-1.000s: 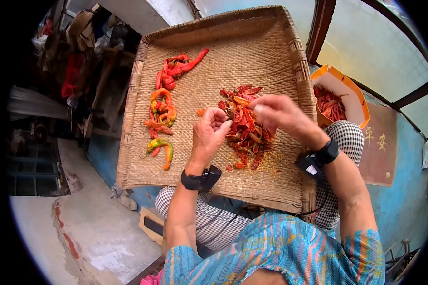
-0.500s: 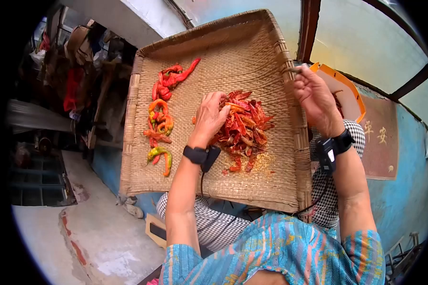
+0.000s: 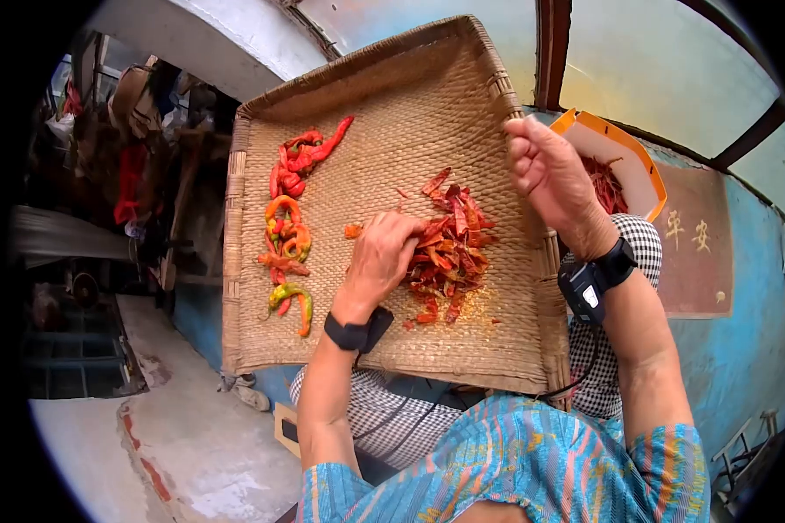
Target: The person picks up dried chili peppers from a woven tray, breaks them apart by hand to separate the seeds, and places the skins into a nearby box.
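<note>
A woven basket tray (image 3: 392, 344) rests across my lap. My left hand (image 3: 379, 261) is at the left side of a pile of torn dried chili peppers (image 3: 453, 253), its bent fingers closed on pieces at the pile's edge. Beyond the tray's right rim, my right hand (image 3: 558, 179) is raised with its fingers curled in a pinch. What it holds, if anything, does not show. Whole red chili peppers (image 3: 301, 161) and orange-green ones (image 3: 290, 301) lie in a column along the tray's left side. Pale seeds (image 3: 475, 314) are scattered below the pile.
An orange-rimmed white container (image 3: 645, 170) with dried red chilies (image 3: 604, 185) stands past the tray's right rim. A blue wall (image 3: 750, 261) is on the right. Cluttered shelves (image 3: 187, 192) are at the left, above a cracked concrete floor (image 3: 183, 427).
My left hand has moved down and slightly left along the pile. My right hand has shifted left and down toward the rim; the dark stem-like bit at its fingertips no longer shows.
</note>
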A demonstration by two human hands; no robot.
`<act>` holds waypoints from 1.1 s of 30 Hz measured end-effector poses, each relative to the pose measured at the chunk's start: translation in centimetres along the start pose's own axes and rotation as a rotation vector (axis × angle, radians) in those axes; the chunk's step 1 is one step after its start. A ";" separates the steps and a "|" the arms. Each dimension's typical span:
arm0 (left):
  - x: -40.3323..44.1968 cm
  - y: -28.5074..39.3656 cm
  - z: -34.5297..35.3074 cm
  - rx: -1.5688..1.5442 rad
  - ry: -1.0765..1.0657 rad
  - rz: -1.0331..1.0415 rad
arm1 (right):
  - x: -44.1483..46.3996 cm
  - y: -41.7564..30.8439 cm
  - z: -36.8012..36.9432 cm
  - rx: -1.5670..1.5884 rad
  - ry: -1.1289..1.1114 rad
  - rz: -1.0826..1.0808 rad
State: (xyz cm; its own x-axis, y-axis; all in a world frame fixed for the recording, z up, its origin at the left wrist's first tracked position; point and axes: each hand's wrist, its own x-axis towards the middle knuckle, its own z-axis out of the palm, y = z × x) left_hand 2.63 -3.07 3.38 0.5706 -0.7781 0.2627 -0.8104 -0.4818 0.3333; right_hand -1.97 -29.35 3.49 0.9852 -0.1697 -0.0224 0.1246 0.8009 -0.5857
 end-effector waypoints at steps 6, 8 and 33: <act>-4.4 -0.4 1.7 -0.082 0.228 -0.055 | -1.4 3.7 3.1 -0.890 -0.324 0.155; -4.0 0.1 1.2 -0.102 0.173 -0.028 | -1.3 5.5 2.6 -1.138 -0.511 0.048; -4.4 0.1 1.3 -0.010 0.176 -0.205 | 2.0 -0.6 -4.3 0.113 0.078 -0.168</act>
State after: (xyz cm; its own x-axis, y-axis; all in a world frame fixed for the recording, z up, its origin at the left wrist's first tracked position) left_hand -0.18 -0.22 1.12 0.7375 -0.5821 0.3423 -0.6749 -0.6171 0.4046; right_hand -0.56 -32.63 0.29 0.9379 -0.3468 0.0032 0.3034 0.8159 -0.4922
